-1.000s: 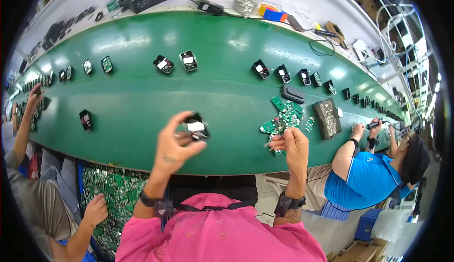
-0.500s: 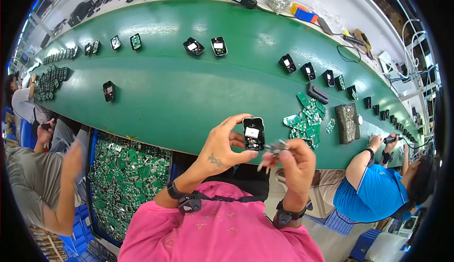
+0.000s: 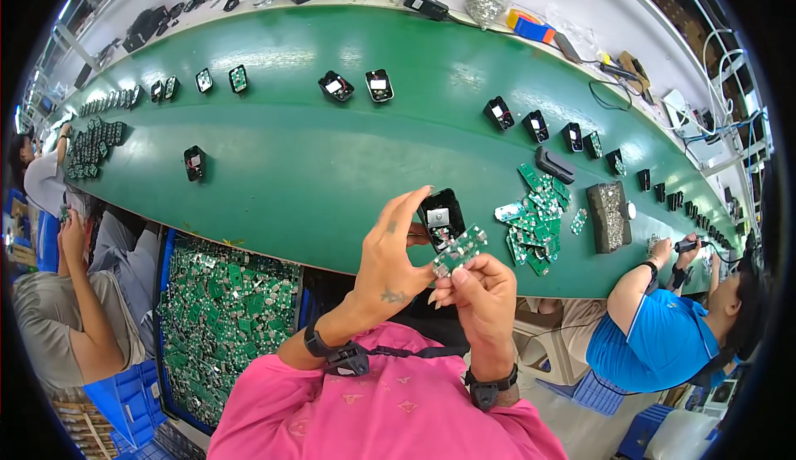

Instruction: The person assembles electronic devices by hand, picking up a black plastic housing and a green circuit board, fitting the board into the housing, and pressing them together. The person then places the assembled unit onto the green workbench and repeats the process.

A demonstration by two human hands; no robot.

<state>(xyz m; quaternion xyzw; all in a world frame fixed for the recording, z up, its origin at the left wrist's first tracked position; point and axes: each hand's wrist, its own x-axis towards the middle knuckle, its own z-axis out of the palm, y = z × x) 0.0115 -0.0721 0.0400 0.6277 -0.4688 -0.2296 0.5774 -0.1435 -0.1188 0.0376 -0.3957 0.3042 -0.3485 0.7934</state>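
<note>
My left hand [image 3: 391, 253] grips a black plastic casing [image 3: 443, 214] from its left side, just past the near edge of the table. The casing's open face is up, showing a pale block and some small wiring inside. Between thumb and fingers of my right hand [image 3: 479, 294] is a green circuit board [image 3: 461, 250], held tilted over the casing's lower end. Whether board and casing touch, I cannot tell. A heap of green circuit boards [image 3: 537, 223] lies on the table to the right of the casing.
On the green table [image 3: 290, 153], several open black casings stand along the far side, one alone at left [image 3: 194, 163]. A speckled block [image 3: 609, 218] and a dark plastic shell [image 3: 555, 164] lie right. A bin of boards [image 3: 228, 327] stands at lower left. Co-workers sit on both sides.
My right hand has moved left and turned the circuit board, bringing it over the casing. The casing now leans a little in my left hand. The left co-worker's raised hand has shifted.
</note>
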